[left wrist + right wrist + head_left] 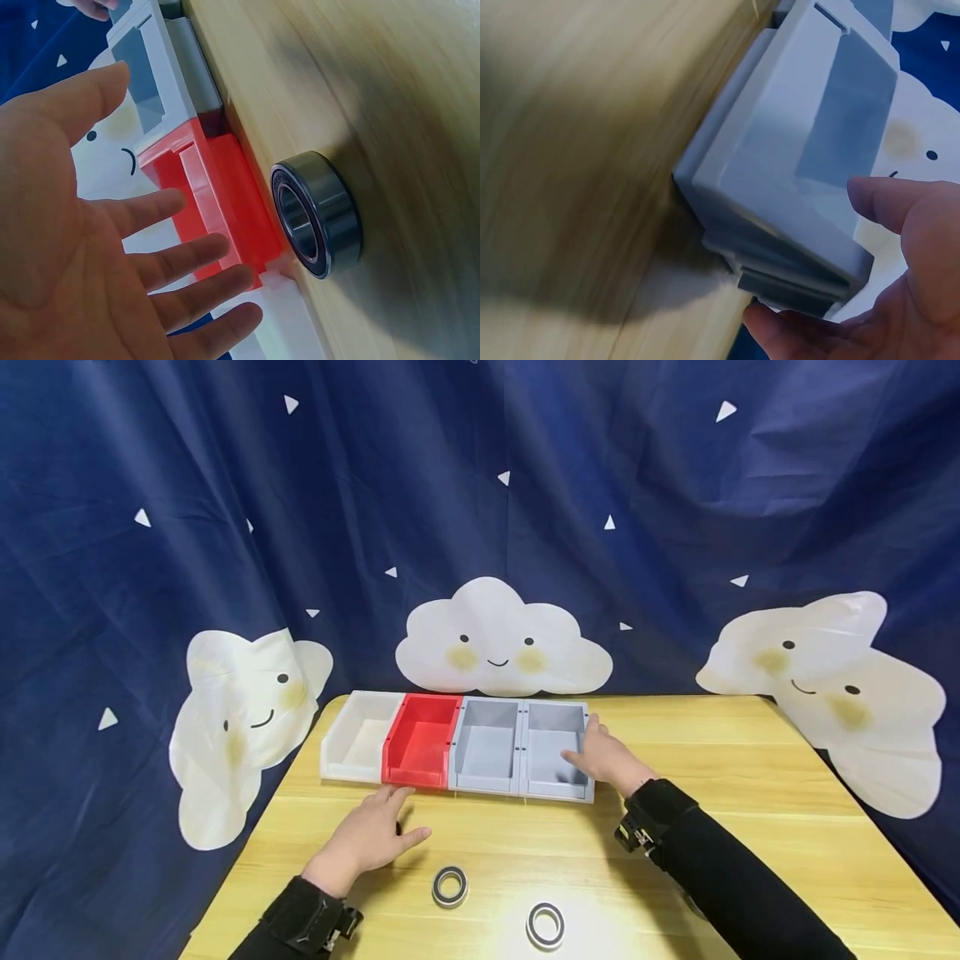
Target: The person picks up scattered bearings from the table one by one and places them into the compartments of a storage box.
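My left hand [369, 835] is held over the table in front of the red bin [422, 739], fingers spread and holding nothing. Close by its fingertips a ball bearing [316, 215] stands on the wood, mostly hidden by the hand in the head view. My right hand [606, 758] is at the right side wall of the end grey bin [557, 787]. Its thumb [877, 199] extends over the bin's inside, apart from the wall, while the other fingers [776, 330] lie along the outer side.
A white bin [352, 772], the red one and two grey ones, including the left grey bin [486, 782], stand side by side. Nearer lie a bearing [438, 897] and another bearing [545, 943]. A round thing [693, 906] shows partly under the right sleeve. Behind hangs a blue curtain [450, 485].
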Available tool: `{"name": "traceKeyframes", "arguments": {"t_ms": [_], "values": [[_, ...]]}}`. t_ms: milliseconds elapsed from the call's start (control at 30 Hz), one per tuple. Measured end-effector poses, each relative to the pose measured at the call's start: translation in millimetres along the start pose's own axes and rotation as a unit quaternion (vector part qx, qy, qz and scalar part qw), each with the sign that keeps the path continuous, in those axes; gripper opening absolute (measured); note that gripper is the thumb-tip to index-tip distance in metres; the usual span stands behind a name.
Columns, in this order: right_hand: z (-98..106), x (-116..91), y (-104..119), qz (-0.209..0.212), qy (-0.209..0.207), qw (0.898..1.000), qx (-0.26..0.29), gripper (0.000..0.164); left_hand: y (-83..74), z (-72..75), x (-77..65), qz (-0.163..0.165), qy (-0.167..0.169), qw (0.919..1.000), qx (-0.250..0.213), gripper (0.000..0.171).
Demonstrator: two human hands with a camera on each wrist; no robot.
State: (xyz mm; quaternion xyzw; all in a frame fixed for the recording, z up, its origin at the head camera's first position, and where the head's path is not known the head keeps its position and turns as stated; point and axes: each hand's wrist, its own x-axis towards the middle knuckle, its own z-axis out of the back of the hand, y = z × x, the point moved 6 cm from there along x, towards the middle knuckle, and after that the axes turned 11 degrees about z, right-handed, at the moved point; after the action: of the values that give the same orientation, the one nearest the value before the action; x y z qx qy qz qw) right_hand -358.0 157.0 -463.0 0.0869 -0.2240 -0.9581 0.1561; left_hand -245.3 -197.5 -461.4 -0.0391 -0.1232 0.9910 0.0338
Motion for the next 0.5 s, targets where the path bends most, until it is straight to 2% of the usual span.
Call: {"name": "traceKeyframes", "arguments": {"t_ms": [167, 300, 500], "values": [[-3.2, 6.1, 3.0, -0.007, -0.008, 1.000, -0.019, 0.099, 1.4, -0.6, 0.1, 0.011, 0.016, 0.9998, 0.002, 0.075], [-6.7, 10.8, 2.0, -0.029, -0.012, 0.999, -0.008, 0.095, 3.0, -2.0, -0.3, 0.022, 0.030, 0.9993, 0.005, 0.074], [-11.8, 16.7, 0.0, -0.042, -0.044, 0.998, -0.005, 0.084, 5.2, -3.1, -1.3, 0.027, 0.041, 0.9987, 0.012, 0.072]]}}
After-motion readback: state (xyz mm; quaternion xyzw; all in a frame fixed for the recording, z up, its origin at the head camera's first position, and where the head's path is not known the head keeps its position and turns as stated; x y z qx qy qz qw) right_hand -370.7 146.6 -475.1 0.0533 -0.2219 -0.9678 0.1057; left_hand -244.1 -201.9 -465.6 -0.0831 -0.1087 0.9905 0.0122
